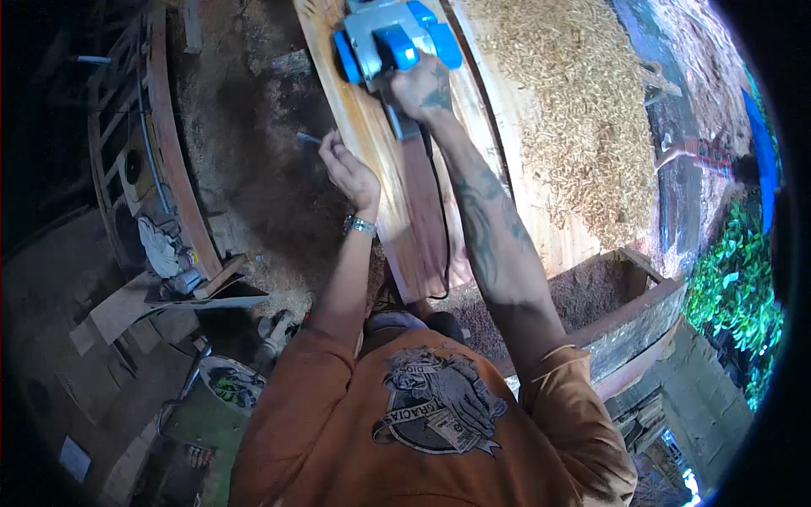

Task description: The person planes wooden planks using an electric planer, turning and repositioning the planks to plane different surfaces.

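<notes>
Far along the plank (367,135), the blue-and-silver planer (395,46) looked heavy and rigid, best held from its near side, where the right hand (420,89) was wrapped; at the plank's left edge, the loosely curled left hand (351,173) seemed to pinch a thin pale stick (307,137).

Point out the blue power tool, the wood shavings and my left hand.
Blue power tool (395,47), head view: blue part near its middle.
Wood shavings (583,127), head view: middle of the spread.
Left hand (351,173), head view: middle of the hand.
</notes>
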`<action>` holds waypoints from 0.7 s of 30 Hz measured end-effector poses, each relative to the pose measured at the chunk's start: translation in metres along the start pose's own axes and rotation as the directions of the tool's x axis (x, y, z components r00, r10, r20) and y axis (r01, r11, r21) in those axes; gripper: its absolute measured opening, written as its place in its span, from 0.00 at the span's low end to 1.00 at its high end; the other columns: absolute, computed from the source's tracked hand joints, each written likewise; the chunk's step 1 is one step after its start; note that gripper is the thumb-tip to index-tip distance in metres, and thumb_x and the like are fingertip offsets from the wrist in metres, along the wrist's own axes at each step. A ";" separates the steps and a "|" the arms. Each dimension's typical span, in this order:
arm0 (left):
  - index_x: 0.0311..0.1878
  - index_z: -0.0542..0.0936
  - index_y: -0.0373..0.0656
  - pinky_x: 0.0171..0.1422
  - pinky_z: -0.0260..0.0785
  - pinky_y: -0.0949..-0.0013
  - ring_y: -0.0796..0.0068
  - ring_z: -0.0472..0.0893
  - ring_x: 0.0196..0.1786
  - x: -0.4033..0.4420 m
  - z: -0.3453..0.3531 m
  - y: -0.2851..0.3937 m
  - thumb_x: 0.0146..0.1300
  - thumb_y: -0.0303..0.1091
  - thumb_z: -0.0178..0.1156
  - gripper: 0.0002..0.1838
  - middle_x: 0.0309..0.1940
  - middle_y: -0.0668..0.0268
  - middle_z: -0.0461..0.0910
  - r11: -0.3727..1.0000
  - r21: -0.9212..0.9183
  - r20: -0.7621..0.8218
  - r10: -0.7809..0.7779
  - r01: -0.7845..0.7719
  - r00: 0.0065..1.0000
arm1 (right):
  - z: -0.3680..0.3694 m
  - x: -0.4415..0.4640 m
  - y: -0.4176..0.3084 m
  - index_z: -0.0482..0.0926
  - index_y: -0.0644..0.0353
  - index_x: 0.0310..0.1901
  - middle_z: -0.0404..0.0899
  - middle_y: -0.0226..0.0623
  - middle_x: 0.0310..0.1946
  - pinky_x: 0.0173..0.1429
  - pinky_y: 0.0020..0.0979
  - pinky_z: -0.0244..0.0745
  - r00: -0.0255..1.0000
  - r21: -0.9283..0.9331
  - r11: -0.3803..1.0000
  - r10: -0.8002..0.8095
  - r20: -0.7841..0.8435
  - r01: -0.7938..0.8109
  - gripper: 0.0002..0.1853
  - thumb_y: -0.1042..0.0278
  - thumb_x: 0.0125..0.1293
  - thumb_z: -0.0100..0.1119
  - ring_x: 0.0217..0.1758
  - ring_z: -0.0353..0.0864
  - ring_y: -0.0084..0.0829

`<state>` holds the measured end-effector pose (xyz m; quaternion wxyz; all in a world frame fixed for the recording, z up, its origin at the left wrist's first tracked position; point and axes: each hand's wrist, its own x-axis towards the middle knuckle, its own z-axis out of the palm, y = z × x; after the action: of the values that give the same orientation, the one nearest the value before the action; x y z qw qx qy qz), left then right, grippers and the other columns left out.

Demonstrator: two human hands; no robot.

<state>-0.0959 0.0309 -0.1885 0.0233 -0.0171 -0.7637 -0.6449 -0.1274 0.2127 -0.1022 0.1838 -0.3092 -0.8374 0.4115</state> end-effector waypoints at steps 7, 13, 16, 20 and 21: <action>0.60 0.72 0.31 0.70 0.59 0.49 0.42 0.70 0.62 0.013 -0.012 -0.016 0.75 0.31 0.46 0.16 0.54 0.43 0.75 0.706 0.639 0.240 0.195 -0.306 0.951 | -0.111 -0.225 0.021 0.83 0.64 0.49 0.86 0.52 0.33 0.45 0.42 0.79 0.965 0.148 0.957 0.234 0.116 -0.250 0.15 0.73 0.59 0.63 0.38 0.88 0.44; 0.60 0.74 0.30 0.67 0.63 0.46 0.39 0.74 0.59 0.006 -0.004 -0.010 0.78 0.36 0.43 0.20 0.54 0.41 0.77 0.652 0.685 0.224 0.235 -0.324 0.946 | -0.202 -0.462 0.073 0.82 0.65 0.44 0.83 0.52 0.29 0.36 0.40 0.79 0.891 0.105 0.906 0.374 0.259 -0.410 0.12 0.71 0.62 0.70 0.31 0.87 0.46; 0.55 0.75 0.31 0.69 0.62 0.47 0.44 0.74 0.59 0.002 -0.003 -0.010 0.75 0.31 0.46 0.15 0.53 0.44 0.77 0.524 0.740 0.276 0.333 -0.421 0.901 | -0.220 -0.486 0.073 0.81 0.66 0.45 0.84 0.51 0.30 0.37 0.40 0.80 0.902 0.074 0.929 0.330 0.279 -0.363 0.11 0.72 0.63 0.69 0.32 0.88 0.43; 0.55 0.75 0.32 0.70 0.62 0.45 0.41 0.75 0.58 0.006 -0.002 -0.018 0.75 0.32 0.46 0.15 0.52 0.43 0.78 0.657 0.689 0.196 0.237 -0.306 0.951 | -0.210 -0.463 0.071 0.81 0.66 0.46 0.85 0.49 0.32 0.39 0.37 0.80 0.865 0.156 0.876 0.395 0.309 -0.456 0.11 0.73 0.64 0.68 0.38 0.88 0.31; 0.56 0.75 0.32 0.70 0.62 0.45 0.41 0.75 0.58 0.007 -0.002 -0.019 0.75 0.32 0.45 0.15 0.52 0.43 0.78 0.659 0.692 0.190 0.228 -0.295 0.955 | -0.206 -0.454 0.069 0.81 0.66 0.46 0.85 0.49 0.32 0.40 0.37 0.80 0.870 0.157 0.879 0.392 0.298 -0.450 0.11 0.73 0.64 0.68 0.38 0.88 0.30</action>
<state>-0.1038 0.0255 -0.2069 0.0873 -0.1443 -0.9430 -0.2869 0.3506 0.0602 -0.0593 0.0124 -0.4067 -0.7147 0.5689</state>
